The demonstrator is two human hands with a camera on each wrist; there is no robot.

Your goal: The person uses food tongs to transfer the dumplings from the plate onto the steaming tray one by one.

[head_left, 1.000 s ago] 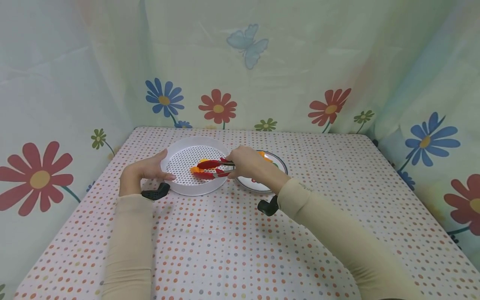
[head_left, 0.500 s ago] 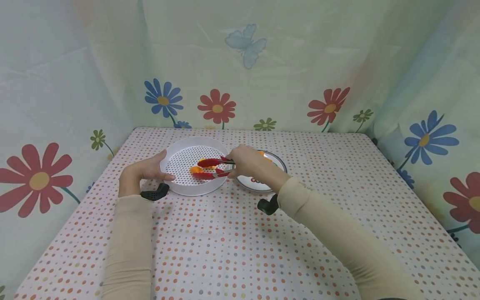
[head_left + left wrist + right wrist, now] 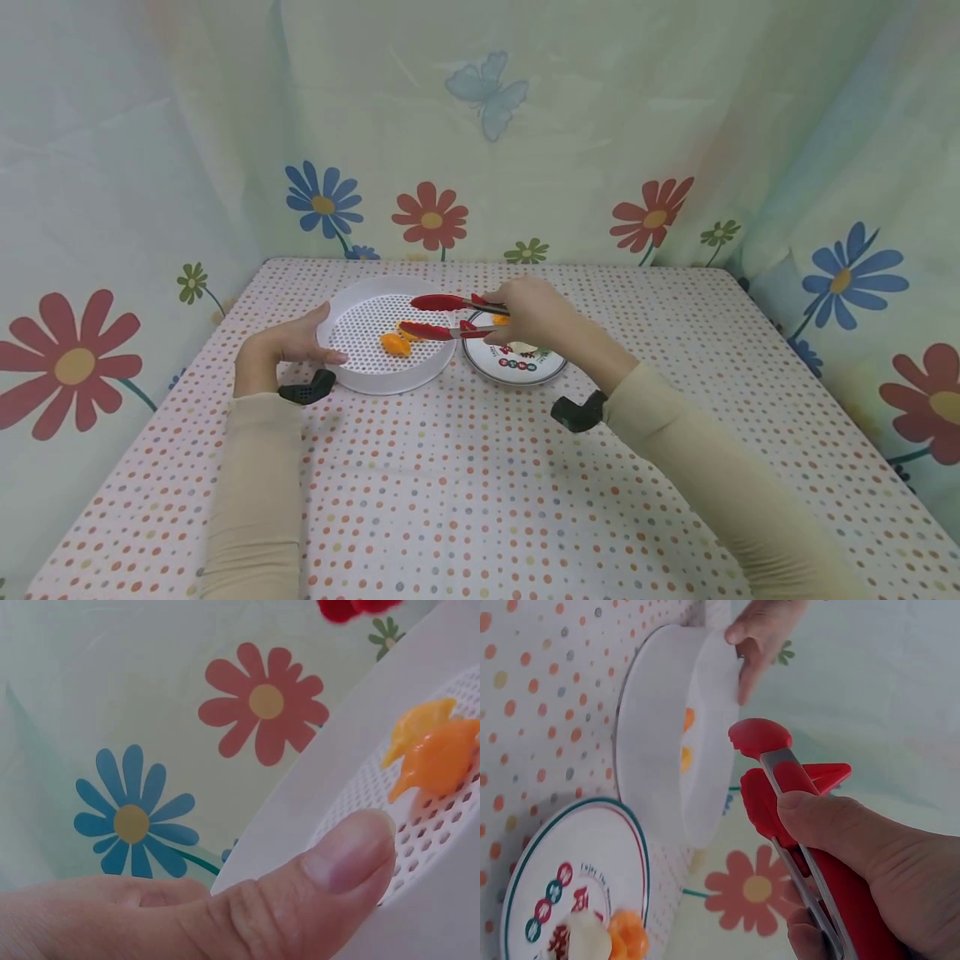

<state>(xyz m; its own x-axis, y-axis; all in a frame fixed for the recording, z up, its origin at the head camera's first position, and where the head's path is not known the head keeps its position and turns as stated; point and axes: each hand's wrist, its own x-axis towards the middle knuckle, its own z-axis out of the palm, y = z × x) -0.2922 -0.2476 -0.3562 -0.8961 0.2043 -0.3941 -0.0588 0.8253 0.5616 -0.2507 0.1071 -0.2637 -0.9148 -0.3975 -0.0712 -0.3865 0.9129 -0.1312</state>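
My left hand (image 3: 296, 335) grips the near-left side of a round white perforated basket (image 3: 378, 382), its thumb over the rim. On the basket's holed floor lie a glossy orange food piece (image 3: 395, 344) and a yellow piece (image 3: 420, 724), side by side. My right hand (image 3: 536, 312) holds red-tipped metal tongs (image 3: 427, 332) by their handles. The tongs' tips are spread with nothing between them, raised over the basket's right side. Beneath the right hand sits a white plate (image 3: 517, 375) with a dark rim, carrying an orange piece (image 3: 628, 935) and a whitish piece (image 3: 587, 937).
A dotted cloth covers the table (image 3: 450, 500). The plate stands right beside the basket. Flower-printed curtains (image 3: 585, 125) hang behind and at both sides of the table.
The right hand has lifted the tongs up and to the right, away from the orange and yellow pieces, which stay in the basket. More of the plate shows. The left hand stays put.
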